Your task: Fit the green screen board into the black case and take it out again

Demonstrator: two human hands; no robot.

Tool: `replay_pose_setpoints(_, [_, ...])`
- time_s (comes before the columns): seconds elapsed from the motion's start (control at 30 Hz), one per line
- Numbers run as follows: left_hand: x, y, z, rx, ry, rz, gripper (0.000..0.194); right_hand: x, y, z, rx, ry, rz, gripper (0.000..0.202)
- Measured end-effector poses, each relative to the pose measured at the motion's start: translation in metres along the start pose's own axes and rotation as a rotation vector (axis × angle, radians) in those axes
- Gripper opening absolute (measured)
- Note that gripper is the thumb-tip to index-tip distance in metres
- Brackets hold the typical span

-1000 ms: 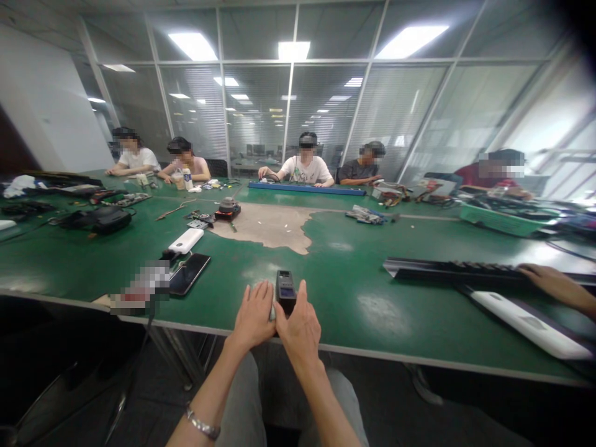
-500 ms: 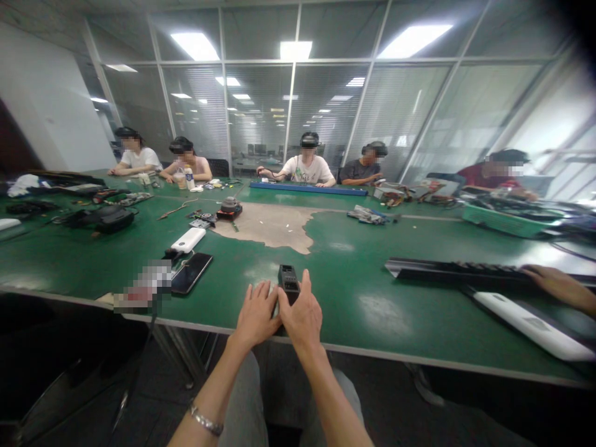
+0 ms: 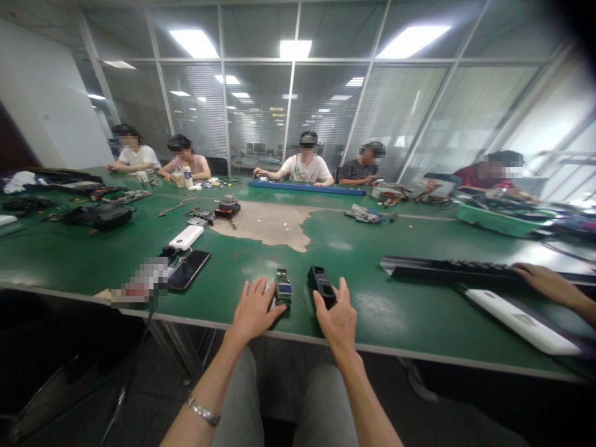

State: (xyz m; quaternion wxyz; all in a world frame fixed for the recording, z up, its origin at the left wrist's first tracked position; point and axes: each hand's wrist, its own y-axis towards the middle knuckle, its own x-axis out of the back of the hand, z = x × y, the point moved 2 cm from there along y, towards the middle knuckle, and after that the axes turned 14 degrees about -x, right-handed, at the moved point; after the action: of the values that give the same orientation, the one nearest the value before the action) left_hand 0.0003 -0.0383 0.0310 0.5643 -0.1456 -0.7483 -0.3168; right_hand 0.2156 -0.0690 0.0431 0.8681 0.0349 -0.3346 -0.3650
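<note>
A small green circuit board with a bluish screen [image 3: 284, 289] lies on the green table near its front edge. My left hand [image 3: 254, 310] rests flat beside it, fingers spread, with the thumb and fingertips at the board's left and lower sides. To the right is a black rectangular housing with openings [image 3: 320, 280]. Around its lower end my right hand [image 3: 339, 315] has its thumb on the left and its fingers on the right, gripping it.
A black phone [image 3: 190, 270] and white power bank [image 3: 187, 238] lie to the left. At the right, another person's hand [image 3: 554, 287] touches a long black rail [image 3: 433, 270] near a white device [image 3: 519, 320]. Several people sit across the table.
My right hand has moved right with the black housing, away from my left hand. The circuit board now shows beside my left hand.
</note>
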Motion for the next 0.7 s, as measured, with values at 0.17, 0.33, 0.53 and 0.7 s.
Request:
replay_pose_setpoints(0.17, [0.0027, -0.0009, -0.0013, 0.002, -0.012, -0.007, 0.065, -0.0060, -0.0033, -0.0069, 0.018, -0.033, 0.020, 0.081])
replay_pose_setpoints(0.33, [0.0040, -0.0009, -0.0029, 0.005, -0.008, -0.002, 0.065, -0.0101, -0.0070, -0.0090, 0.079, -0.077, -0.016, 0.085])
replay_pose_setpoints(0.53, [0.0047, -0.0008, -0.0049, 0.010, -0.011, -0.013, 0.064, -0.0095, -0.0065, -0.0100, 0.099, -0.092, -0.042, 0.092])
replay_pose_setpoints(0.7, [0.0090, -0.0034, -0.0051, 0.016, -0.025, -0.084, 0.064, -0.0073, -0.0064, -0.0079, 0.141, -0.073, -0.022, 0.093])
